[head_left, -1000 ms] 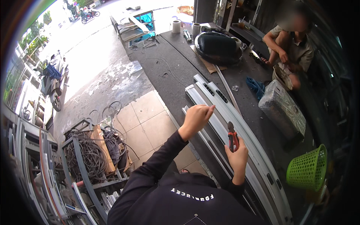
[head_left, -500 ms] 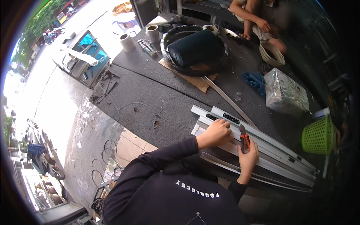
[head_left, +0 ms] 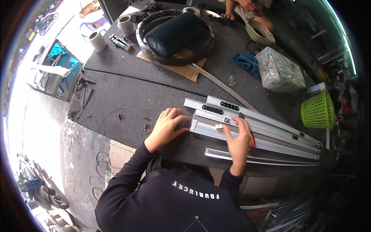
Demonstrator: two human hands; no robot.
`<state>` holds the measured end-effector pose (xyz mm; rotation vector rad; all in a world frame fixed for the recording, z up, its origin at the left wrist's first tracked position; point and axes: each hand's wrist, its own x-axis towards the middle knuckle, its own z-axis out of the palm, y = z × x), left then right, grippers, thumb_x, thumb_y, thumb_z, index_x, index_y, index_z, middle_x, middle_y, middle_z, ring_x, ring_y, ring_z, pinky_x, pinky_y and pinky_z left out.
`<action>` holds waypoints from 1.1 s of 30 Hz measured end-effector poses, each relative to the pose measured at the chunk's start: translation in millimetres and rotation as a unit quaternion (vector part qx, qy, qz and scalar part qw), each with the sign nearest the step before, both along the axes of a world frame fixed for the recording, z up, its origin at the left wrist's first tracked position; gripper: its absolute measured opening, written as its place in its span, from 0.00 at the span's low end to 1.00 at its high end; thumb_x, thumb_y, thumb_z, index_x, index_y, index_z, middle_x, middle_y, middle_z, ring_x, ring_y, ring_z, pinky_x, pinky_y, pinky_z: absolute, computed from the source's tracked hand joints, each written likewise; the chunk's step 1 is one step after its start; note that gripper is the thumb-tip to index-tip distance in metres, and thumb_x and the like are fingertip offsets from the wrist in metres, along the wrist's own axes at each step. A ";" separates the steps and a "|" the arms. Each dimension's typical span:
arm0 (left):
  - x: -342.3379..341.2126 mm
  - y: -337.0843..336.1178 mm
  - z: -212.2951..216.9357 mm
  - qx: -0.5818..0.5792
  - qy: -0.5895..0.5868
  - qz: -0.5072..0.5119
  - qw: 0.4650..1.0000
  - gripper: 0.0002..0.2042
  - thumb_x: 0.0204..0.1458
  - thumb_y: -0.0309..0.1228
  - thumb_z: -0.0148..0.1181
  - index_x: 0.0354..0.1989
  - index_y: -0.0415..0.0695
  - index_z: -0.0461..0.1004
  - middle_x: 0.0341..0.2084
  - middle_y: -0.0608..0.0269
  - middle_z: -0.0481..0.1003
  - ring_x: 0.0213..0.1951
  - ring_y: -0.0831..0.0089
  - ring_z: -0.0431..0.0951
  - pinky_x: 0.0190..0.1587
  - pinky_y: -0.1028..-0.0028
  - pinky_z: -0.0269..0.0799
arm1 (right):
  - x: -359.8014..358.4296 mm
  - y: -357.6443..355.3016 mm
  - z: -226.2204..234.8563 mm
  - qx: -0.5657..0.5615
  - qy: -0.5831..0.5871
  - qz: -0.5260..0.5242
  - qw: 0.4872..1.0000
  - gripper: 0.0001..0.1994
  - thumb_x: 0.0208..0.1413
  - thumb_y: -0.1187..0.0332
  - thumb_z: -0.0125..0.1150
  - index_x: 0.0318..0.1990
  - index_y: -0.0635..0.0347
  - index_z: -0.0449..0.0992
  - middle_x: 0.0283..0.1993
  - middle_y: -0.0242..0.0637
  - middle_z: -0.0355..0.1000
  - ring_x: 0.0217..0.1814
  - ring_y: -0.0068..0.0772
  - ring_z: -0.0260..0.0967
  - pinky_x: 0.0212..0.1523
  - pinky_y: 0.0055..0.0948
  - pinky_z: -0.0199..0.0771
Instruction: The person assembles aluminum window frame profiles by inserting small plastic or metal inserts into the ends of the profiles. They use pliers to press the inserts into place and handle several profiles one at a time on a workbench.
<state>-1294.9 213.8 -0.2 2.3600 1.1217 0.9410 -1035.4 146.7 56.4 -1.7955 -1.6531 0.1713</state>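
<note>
Long silvery aluminium profiles (head_left: 266,141) lie side by side on the dark worktop in front of me. Black slotted inserts (head_left: 212,109) sit in their upper channels. At the profiles' left end, my left hand (head_left: 165,128) hovers with bent fingers and the thumb apart, next to a white end piece (head_left: 193,125). Above the middle profile is my right hand (head_left: 239,141), its thumb and forefinger apart near a small white block (head_left: 219,127). Red-and-black pliers (head_left: 252,140) show behind that hand, apparently kept in its other fingers; their grip is mostly hidden.
Beyond lie a dark ribbed roll in a black coil (head_left: 210,42), white rolls (head_left: 97,41) and a thin strip (head_left: 220,86). To the right stand a plastic-wrapped box (head_left: 280,71), a blue cloth (head_left: 246,62) and a green basket (head_left: 317,110). Another person's hand (head_left: 247,4) is at the back.
My left hand has moved off the profiles to their left end and its fingers have opened. My right hand's thumb and forefinger have spread, and the pliers are now more hidden. The view has shifted.
</note>
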 end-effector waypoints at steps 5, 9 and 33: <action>2.3 -3.5 -11.5 -0.013 0.050 0.002 0.999 0.04 0.51 0.32 0.66 0.33 0.49 0.79 0.38 0.68 0.75 0.47 0.63 0.73 0.50 0.64 0.70 | -77.2 8.9 -11.3 -0.076 -0.092 0.164 0.979 0.31 0.41 0.66 0.77 0.58 0.53 0.76 0.62 0.38 0.68 0.62 0.44 0.64 0.63 0.42 0.63; -18.7 -5.9 -13.8 -0.096 -0.037 0.083 0.991 0.02 0.52 0.29 0.63 0.31 0.46 0.78 0.32 0.62 0.76 0.38 0.59 0.79 0.39 0.64 0.76 | -82.6 8.6 -23.8 -0.102 -0.095 0.149 0.979 0.28 0.43 0.70 0.75 0.57 0.49 0.78 0.67 0.37 0.66 0.65 0.44 0.62 0.65 0.42 0.63; -11.7 -150.7 100.7 -0.325 -0.291 -0.198 0.878 0.18 0.65 0.45 0.55 0.48 0.41 0.70 0.23 0.64 0.73 0.28 0.74 0.75 0.34 0.71 0.70 | -169.6 -56.5 -44.4 -0.253 0.350 0.709 0.557 0.21 0.67 0.61 0.52 0.63 0.62 0.67 0.69 0.47 0.63 0.75 0.45 0.56 0.72 0.44 0.54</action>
